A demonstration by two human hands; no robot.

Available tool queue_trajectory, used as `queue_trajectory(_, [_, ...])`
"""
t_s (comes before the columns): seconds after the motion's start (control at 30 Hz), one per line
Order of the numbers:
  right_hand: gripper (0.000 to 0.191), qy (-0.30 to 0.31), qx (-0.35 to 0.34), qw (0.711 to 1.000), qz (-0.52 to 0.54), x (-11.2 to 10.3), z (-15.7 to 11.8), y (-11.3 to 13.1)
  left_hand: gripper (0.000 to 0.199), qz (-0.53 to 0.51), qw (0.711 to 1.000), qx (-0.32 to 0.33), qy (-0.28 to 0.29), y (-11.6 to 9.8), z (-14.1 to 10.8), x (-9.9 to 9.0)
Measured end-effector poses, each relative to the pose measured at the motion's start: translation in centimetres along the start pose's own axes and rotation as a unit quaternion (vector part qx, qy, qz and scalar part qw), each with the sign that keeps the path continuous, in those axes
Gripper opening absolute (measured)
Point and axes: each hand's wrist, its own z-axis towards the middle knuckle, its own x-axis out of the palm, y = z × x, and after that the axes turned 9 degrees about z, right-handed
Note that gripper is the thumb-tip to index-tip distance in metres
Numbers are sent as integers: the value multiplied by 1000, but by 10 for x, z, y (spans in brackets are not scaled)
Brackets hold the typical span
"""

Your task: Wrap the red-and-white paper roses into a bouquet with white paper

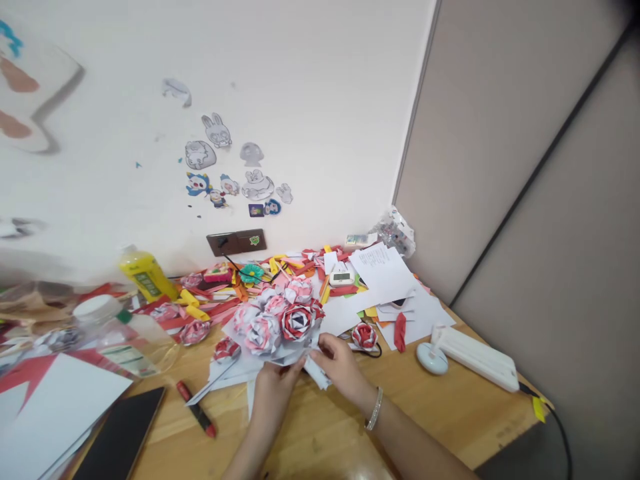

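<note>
A bouquet of folded paper roses (277,319), pink, red and white, sits in front of me in a white paper wrapping. My left hand (277,385) is closed on the wrapping's lower front edge, its thumb pointing to the right. At the right side, my right hand (340,360), with a bracelet on the wrist, pinches the white paper near the rolled stem end. Both thumbs are close together. A loose red and white paper rose (365,336) lies just right of my right hand, and another red rose (227,348) is left of the bouquet.
A red marker (196,409) and a black flat board (120,437) lie to the left. Behind them stand a clear jar (125,340) and a yellow bottle (147,275). Paper scraps cover the back. A white timer (342,278) and a white power strip (475,357) are right.
</note>
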Motion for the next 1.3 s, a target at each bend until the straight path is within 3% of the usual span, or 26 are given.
queue_trajectory(0.2, [8,-76,-4,997,-24,10,-3,-4,33,-32,998,-43,-27,2,1,7])
queue_trajectory(0.33, [14,-49,40,990,125,10,-3,-2,38,-125,991,-49,12,3,-4,8])
queue_trajectory(0.47, [20,-3,125,953,275,2,-1,3,34,-229,970,-1,79,1,-8,4])
queue_trajectory(0.6, [18,22,165,919,358,-2,-1,4,22,-246,967,27,60,2,-8,2])
queue_trajectory(0.7, [18,47,179,908,375,0,-3,3,11,-215,976,35,15,3,-8,-1])
queue_trajectory(0.87, [27,63,202,896,390,7,-8,3,11,-198,979,33,-45,3,-10,-6])
queue_trajectory(1.07, [30,71,204,902,373,7,-10,11,14,-237,971,38,5,10,-4,-1])
queue_trajectory(1.3, [33,80,208,912,345,6,-8,14,44,-288,954,10,81,19,-1,10])
